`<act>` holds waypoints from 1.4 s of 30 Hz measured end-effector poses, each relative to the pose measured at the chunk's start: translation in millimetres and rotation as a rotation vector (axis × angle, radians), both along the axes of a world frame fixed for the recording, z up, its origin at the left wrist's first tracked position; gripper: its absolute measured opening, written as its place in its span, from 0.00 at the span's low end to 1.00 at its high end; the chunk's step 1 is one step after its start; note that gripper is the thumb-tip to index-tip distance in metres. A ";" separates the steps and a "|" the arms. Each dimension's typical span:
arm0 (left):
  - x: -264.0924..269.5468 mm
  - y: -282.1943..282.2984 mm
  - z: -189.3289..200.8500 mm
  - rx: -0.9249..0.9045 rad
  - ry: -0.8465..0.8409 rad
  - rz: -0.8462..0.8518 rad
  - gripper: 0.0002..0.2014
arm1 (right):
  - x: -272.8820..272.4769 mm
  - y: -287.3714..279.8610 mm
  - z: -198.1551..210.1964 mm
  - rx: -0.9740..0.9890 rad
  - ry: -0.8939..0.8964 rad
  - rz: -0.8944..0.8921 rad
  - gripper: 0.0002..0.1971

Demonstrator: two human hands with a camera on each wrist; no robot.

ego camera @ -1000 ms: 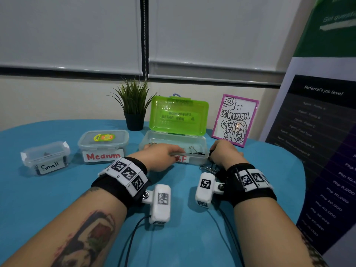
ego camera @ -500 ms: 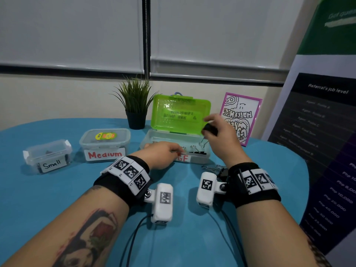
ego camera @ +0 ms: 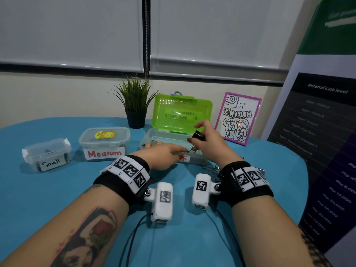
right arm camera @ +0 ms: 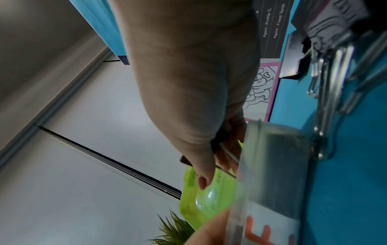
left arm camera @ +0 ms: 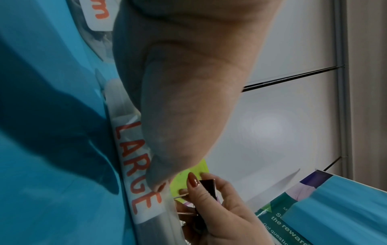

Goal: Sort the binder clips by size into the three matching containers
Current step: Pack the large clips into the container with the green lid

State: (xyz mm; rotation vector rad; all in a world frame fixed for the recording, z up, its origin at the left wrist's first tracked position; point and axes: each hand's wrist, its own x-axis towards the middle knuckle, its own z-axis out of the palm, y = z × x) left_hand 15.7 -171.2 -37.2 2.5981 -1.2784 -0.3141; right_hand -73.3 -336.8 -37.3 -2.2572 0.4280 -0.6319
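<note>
The right hand (ego camera: 208,143) pinches a black clip (ego camera: 199,135) between thumb and curled fingers (left arm camera: 193,180), holding it above the open large box (ego camera: 163,135), near its front right corner. The clip's wire handles hang down under the fingers toward the box's front wall. Just behind the fingers stands the box's raised green lid (ego camera: 182,112).

The left hand (ego camera: 163,155) lies flat over the front edge of the same box, fingers stretched out and slack, gripping nothing; its fingertips reach inside the tray, close to the right thumb. Under this hand, the front wall carries a red "LARGE" label (left arm camera: 134,167).

Behind the right wrist, near the palm's heel, more clips (right arm camera: 326,69) lie on the blue table (ego camera: 57,189), their steel handles showing.

Well to the left of the left fingers sit the lidded medium box (ego camera: 105,139) and, farther left, the small box (ego camera: 46,153), dark shapes inside it. A plant (ego camera: 135,105) stands behind them.
</note>
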 end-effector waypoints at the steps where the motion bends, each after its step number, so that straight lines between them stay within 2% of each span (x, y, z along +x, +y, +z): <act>1: 0.7 -0.1 -0.5 0.014 -0.004 0.005 0.20 | 1.6 1.3 0.4 0.014 -0.007 -0.015 0.16; 4: -0.2 0.5 -0.1 0.022 -0.006 0.008 0.19 | 5.8 3.4 0.4 0.032 0.003 -0.054 0.13; 7: -0.1 1.1 -0.4 0.017 -0.005 0.011 0.19 | 8.1 3.4 -0.3 -0.028 0.111 -0.111 0.12; 11: 1.1 0.4 -1.5 -0.002 -0.002 0.011 0.19 | 8.1 0.2 -2.5 -0.260 0.373 -0.186 0.24; 14: 2.3 -1.0 -3.2 -0.001 -0.001 0.015 0.19 | 4.8 0.0 -2.2 -0.307 0.480 -0.153 0.32; 17: 2.8 -1.0 -4.1 -0.006 0.014 0.031 0.19 | 1.3 0.8 2.7 -0.264 0.350 -0.175 0.35; 19: -0.1 0.4 -1.3 -0.021 0.012 0.020 0.19 | -4.5 -5.6 9.5 -0.227 0.198 -0.334 0.31; 21: -4.3 1.9 2.7 -0.044 0.011 -0.002 0.18 | -13.3 -20.4 12.4 -0.221 0.190 -0.500 0.24; 23: -6.9 2.6 5.1 -0.077 0.013 -0.001 0.18 | -20.8 -35.9 10.6 -0.182 0.417 -0.559 0.21; 25: -7.4 2.7 5.4 -0.093 0.009 0.010 0.17 | -22.2 -44.8 5.1 -0.114 0.649 -0.494 0.27; 29: -6.0 3.1 3.7 -0.075 0.000 0.014 0.16 | -15.5 -41.3 2.3 -0.183 0.804 -0.430 0.20; 33: -5.6 3.1 3.7 -0.071 0.005 0.008 0.16 | -4.2 -40.1 -4.3 -0.235 0.735 -0.384 0.14; 35: -5.4 2.8 3.3 -0.077 0.007 0.005 0.16 | -1.2 -39.7 -4.4 -0.266 0.678 -0.378 0.15; 39: -3.8 2.6 2.5 -0.082 0.007 0.003 0.16 | -4.6 -45.8 -1.7 -0.202 0.505 -0.537 0.16; 40: -3.7 2.4 2.5 -0.081 0.011 0.004 0.16 | -8.0 -49.0 -3.5 -0.189 0.496 -0.599 0.19; 42: -3.5 2.1 2.1 -0.085 0.016 0.009 0.16 | -14.5 -51.3 -5.2 -0.152 0.612 -0.642 0.30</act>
